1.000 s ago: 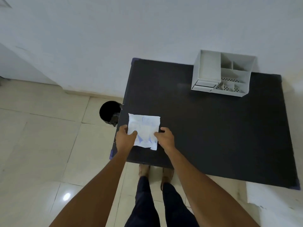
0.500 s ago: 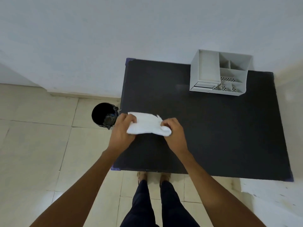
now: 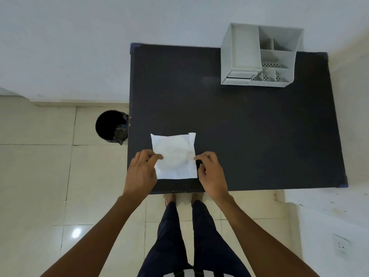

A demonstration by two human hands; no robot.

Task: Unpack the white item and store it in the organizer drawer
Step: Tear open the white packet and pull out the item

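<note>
A white square packet (image 3: 174, 155) lies flat near the front left of the black table (image 3: 249, 136). My left hand (image 3: 141, 172) pinches its left edge with thumb and fingers. At the packet's right edge, along a folded seam, my right hand (image 3: 211, 172) pinches it too. The white organizer (image 3: 261, 56) stands at the table's back right, with open compartments on top and a small drawer (image 3: 239, 74) at its lower left front.
A black bin (image 3: 111, 125) with a dark liner stands on the tiled floor left of the table. White walls run behind the table and along the right. My legs and feet show below the table's front edge.
The packet went from flat with bluish print up, to lifted and curled between both hands, to flat again with its plain white side and seam up. The view shifted.
</note>
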